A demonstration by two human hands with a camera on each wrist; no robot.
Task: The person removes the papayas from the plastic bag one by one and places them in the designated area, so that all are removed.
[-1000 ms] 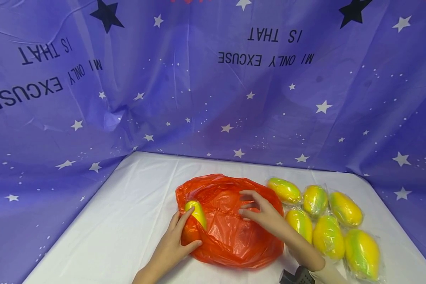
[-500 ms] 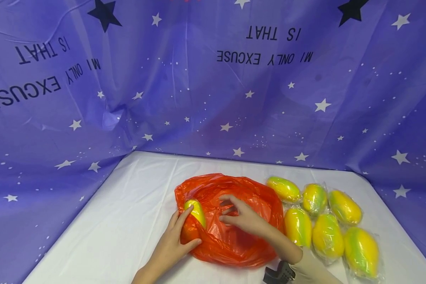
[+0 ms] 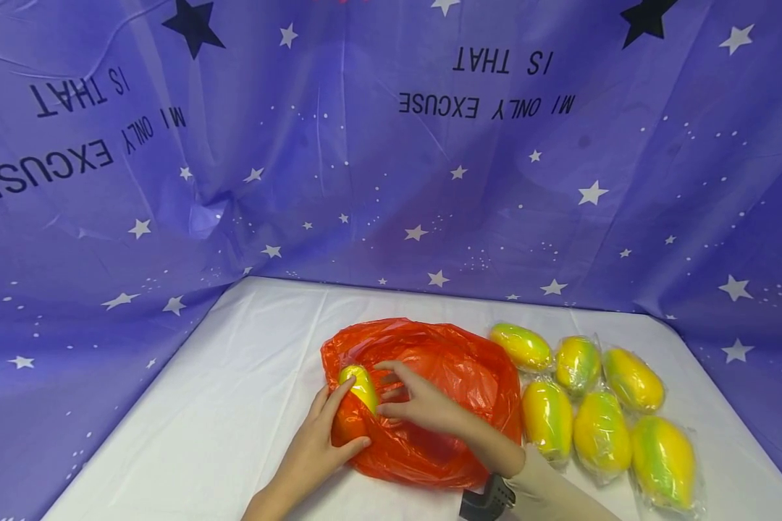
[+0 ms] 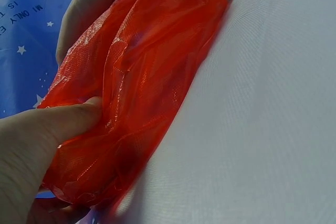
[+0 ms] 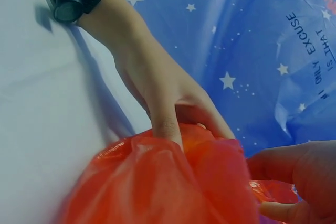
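A red plastic bag (image 3: pixel 456 376) lies with its mouth spread on the white table. At its left rim my left hand (image 3: pixel 309 441) grips the gathered plastic, thumb on the near side. Its fingertips reach onto a yellow-green toy-like mango (image 3: pixel 363 391) that shows in the bag's mouth; the lower part is covered by red plastic. My right hand (image 3: pixel 423 409) is over the bag's mouth, fingers loosely bent beside the mango, with nothing held. In the left wrist view my left thumb (image 4: pixel 73 121) presses into the red plastic.
Several clear-wrapped mangoes (image 3: pixel 602 434) lie in two rows right of the bag. A purple star-printed curtain (image 3: pixel 430 181) rises behind the white-covered table (image 3: pixel 247 376). My right wrist carries a black device (image 3: pixel 489 499), below the bag's near edge.
My right hand has moved left across the bag's mouth, from its right half to beside the mango. My left hand, the bag and the other mangoes have stayed in place.
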